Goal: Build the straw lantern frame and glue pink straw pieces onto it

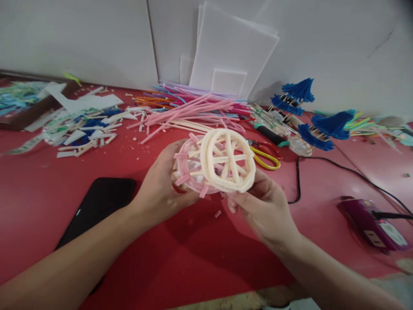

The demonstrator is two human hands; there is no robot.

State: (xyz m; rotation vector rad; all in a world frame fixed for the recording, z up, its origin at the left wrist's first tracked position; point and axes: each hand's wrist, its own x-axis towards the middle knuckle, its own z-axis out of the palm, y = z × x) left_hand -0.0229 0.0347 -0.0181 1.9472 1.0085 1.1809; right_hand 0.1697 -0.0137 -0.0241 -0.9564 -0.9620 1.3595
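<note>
Between my two hands is a small craft model made of pipe cleaners and sticks [228, 160], held above the red table. Its cream ring with crossed spokes faces up and to the right; a pink ring with short pink tabs lies behind it around a clear base. My left hand [167, 176] is wrapped round the pink end, its fingertips hidden behind the model. My right hand [263, 204] pinches the lower right edge of the cream ring with thumb and fingers. A tiny pink scrap [217, 213] lies on the table below.
Pink pipe cleaners [193, 113] and other colours are heaped at the back. Yellow-handled scissors [267, 159] and a green-and-black tool [272, 135] lie right of them. Blue-roofed models [332, 127] stand farther right. A black phone [98, 206] is left, a purple corded power block [374, 224] right.
</note>
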